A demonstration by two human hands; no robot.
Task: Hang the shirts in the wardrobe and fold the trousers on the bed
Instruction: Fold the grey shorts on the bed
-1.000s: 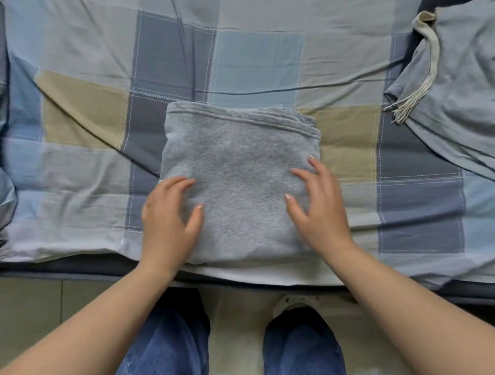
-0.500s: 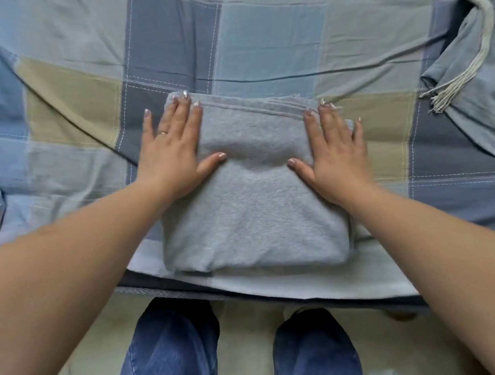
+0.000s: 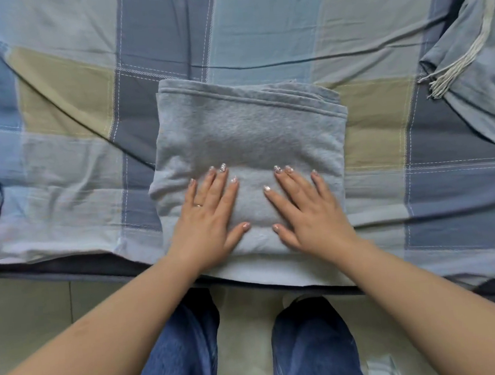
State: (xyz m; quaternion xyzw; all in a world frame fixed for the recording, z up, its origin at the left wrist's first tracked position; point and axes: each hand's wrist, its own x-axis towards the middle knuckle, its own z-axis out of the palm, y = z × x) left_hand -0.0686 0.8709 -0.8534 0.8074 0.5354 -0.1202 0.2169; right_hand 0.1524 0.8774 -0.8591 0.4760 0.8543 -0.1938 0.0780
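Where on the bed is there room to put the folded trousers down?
Bare checked bedspread lies left of the folded grey trousers, up to the rumpled bedding at the left edge. More lies beyond them, across the top. The right is tighter: a grey drawstring garment fills that corner. Both hands press the trousers.

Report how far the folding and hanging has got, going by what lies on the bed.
Done: one pair of grey trousers lies folded into a compact rectangle near the edge of the bed. In hand: the left hand and right hand press flat on its near half. Left: a blue-grey garment with a cream drawstring lies unfolded at the right. No wardrobe or shirts are in view.
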